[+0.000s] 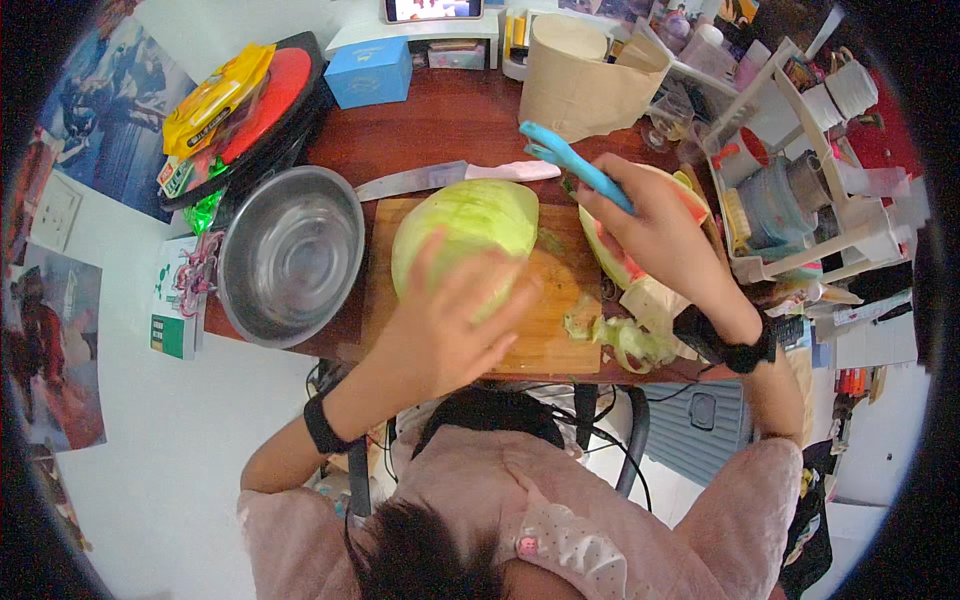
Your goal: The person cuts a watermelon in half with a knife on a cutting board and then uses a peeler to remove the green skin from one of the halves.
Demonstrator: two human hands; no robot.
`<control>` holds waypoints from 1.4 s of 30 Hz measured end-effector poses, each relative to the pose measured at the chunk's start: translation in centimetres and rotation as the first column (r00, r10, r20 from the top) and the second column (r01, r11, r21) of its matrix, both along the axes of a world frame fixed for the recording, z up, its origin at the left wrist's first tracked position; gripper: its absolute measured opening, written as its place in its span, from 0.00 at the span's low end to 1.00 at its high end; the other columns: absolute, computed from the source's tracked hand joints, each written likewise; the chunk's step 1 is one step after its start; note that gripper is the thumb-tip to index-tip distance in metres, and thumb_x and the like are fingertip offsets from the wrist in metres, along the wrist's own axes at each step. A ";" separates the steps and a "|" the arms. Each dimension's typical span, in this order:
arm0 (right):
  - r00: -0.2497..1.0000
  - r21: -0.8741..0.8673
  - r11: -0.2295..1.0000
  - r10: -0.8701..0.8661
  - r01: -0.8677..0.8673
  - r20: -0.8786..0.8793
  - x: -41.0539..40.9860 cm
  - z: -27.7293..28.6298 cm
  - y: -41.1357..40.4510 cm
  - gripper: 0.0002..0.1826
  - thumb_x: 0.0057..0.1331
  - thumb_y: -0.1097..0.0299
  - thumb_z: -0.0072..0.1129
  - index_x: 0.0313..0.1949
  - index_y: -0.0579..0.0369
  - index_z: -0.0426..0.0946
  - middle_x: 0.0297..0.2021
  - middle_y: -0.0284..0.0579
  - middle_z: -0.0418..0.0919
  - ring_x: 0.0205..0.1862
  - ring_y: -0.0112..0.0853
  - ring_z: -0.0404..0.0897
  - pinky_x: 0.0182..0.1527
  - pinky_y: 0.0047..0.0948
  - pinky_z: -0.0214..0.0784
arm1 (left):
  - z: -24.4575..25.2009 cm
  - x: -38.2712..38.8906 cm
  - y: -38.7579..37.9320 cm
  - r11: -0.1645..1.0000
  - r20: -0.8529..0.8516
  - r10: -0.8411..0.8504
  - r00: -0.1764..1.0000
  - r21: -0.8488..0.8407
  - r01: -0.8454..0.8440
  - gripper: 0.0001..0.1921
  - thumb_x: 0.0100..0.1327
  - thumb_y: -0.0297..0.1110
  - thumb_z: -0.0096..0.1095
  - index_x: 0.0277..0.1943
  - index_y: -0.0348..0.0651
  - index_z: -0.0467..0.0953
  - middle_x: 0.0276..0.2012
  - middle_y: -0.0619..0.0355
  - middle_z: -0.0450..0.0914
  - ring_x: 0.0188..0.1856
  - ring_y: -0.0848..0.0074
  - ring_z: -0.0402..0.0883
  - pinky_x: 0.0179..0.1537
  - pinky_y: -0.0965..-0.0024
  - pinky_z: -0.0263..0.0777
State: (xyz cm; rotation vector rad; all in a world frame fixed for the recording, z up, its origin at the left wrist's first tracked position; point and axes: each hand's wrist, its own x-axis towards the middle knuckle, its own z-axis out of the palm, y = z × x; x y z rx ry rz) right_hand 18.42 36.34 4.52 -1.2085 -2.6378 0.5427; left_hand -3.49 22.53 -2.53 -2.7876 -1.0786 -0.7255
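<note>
On a wooden cutting board [559, 315] rests a large, pale-green melon [465, 225] with its outer skin peeled off, likely a watermelon. My left hand [457, 322] is blurred over its near side, fingers spread; whether they touch it I cannot tell. Raised to the right of the melon, my right hand [660, 217] grips a blue-handled peeler [574, 161]. Below that hand lies cut watermelon [600, 232] with red flesh, partly hidden by it. Green peelings [630, 341] are heaped at the board's right edge. Behind the melon lies a knife [457, 175] with a pale pink handle.
A metal bowl [292, 259] stands left of the board. Behind are a blue box [369, 71] and a brown paper bag [577, 90]. A white rack [780, 247] full of items borders the right side. A yellow packet [217, 101] sits at back left.
</note>
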 end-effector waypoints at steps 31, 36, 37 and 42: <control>0.591 -0.840 0.504 -0.621 -0.201 -0.514 -1.0 -3.4 -8.8 0.09 0.70 0.72 0.58 0.48 0.54 0.72 0.44 0.35 0.73 0.50 0.21 0.73 0.49 0.24 0.73 | 1.7 -1.8 -2.7 0.823 0.172 0.408 0.897 -0.495 -0.279 0.53 0.43 0.27 0.71 0.74 0.37 0.50 0.73 0.38 0.49 0.75 0.40 0.48 0.74 0.47 0.49; 0.918 -0.745 0.662 -0.245 -0.077 -0.312 1.4 -0.7 -7.8 0.14 0.74 0.68 0.52 0.55 0.58 0.70 0.40 0.42 0.78 0.38 0.33 0.82 0.42 0.32 0.78 | 1.9 -2.9 -3.1 0.828 0.065 0.358 0.931 -0.482 -0.285 0.49 0.45 0.22 0.65 0.73 0.36 0.53 0.73 0.40 0.51 0.75 0.42 0.49 0.74 0.48 0.48; 0.916 -0.746 0.661 -0.249 -0.076 -0.315 1.5 -0.4 -7.2 0.14 0.74 0.68 0.52 0.55 0.58 0.70 0.40 0.42 0.78 0.38 0.33 0.82 0.42 0.32 0.78 | 2.0 -3.2 -3.0 0.821 0.032 0.347 0.937 -0.493 -0.287 0.48 0.45 0.21 0.64 0.73 0.35 0.52 0.73 0.41 0.51 0.75 0.43 0.48 0.74 0.48 0.48; 0.980 0.035 0.991 0.136 -0.132 -0.148 0.7 -1.6 -4.9 0.20 0.70 0.68 0.55 0.61 0.55 0.71 0.39 0.57 0.81 0.36 0.50 0.81 0.38 0.44 0.73 | 1.6 -3.8 -2.6 0.820 0.057 0.319 0.946 -0.517 -0.246 0.49 0.48 0.26 0.69 0.73 0.35 0.50 0.73 0.40 0.52 0.76 0.45 0.48 0.74 0.48 0.48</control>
